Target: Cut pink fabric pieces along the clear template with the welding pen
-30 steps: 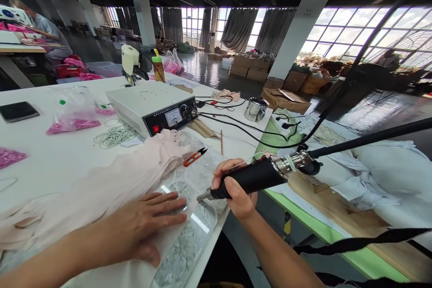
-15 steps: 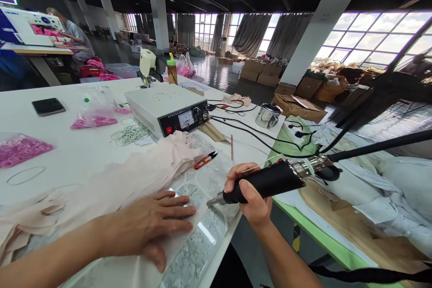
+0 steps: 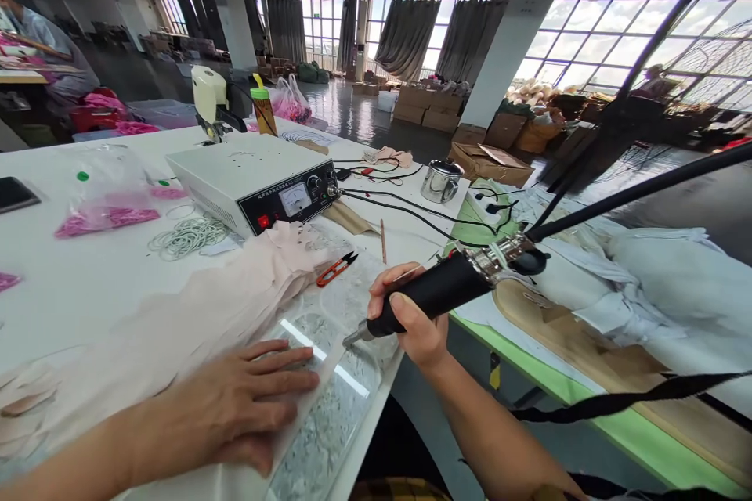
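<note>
My right hand (image 3: 414, 313) is wrapped round a black handheld ultrasonic cutter (image 3: 438, 290). Its metal tip points down and left, close to the edge of the pale pink fabric (image 3: 223, 297); whether it touches cannot be made out. Flat on that fabric, my left hand (image 3: 240, 399) presses with fingers stretched out, just left of the tip. Under the fabric's edge lies a clear, marbled-looking sheet (image 3: 329, 399) that reflects the light. Orange thread snips (image 3: 336, 269) rest beyond both hands.
A white control box (image 3: 252, 180) with a lit red switch stands behind the fabric. Cables run from it past a metal mug (image 3: 442, 181). Pale elastic loops (image 3: 186, 237) and a bag of pink pieces (image 3: 109, 196) lie left. Right stands a green-edged table (image 3: 546, 383) with white cloth. A co-worker (image 3: 50, 47) sits far left.
The view has swung to the right, so the scene sits further left. My left hand stays spread on the fabric, and my right hand keeps its grip on the cutter.
</note>
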`<state>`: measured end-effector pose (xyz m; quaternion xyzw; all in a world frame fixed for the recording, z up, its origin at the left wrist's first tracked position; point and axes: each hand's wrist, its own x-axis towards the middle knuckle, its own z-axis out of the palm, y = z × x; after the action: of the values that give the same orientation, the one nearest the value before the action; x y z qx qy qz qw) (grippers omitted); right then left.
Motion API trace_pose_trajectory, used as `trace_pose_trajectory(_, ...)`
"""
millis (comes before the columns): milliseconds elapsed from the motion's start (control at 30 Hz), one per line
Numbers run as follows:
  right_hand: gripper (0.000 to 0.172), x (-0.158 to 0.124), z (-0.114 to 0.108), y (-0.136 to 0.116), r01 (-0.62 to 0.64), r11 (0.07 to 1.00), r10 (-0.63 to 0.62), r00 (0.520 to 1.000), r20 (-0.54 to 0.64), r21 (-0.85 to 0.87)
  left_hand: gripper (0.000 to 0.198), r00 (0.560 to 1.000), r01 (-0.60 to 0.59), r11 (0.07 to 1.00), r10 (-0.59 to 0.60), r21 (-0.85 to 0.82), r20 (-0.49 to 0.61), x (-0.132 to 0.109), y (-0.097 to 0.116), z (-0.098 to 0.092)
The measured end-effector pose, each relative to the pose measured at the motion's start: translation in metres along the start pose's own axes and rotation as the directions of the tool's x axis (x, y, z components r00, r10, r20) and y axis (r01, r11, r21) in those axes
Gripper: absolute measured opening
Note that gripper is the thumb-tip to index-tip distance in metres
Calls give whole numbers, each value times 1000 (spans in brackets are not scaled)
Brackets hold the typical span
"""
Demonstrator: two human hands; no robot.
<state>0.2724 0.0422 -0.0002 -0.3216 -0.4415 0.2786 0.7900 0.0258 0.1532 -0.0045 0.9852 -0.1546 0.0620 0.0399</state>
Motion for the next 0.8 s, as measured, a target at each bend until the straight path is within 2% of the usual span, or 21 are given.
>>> trace_pose_trajectory(133,22,2,2,-1,0,1000,0,1000,-12,-5,35,1000,-7,999,6,-48,-16,0,-5,6)
trace_pose_trajectory(333,22,2,1,-1,-1,1000,1,1000,-14,-10,27,998,53,974,-58,-219,-18,-4,-11,12)
trace_pose_trajectory(600,18,2,0,1,-14,1000,14,1000,9,18,23,993,92,979,-76,-180,95,10,-6,-5)
trace_pose_trajectory(800,16,-6,2,-6,2,999,-1,1000,-27,37,25,984,155,953,-124,-261,130,14,-2,-11)
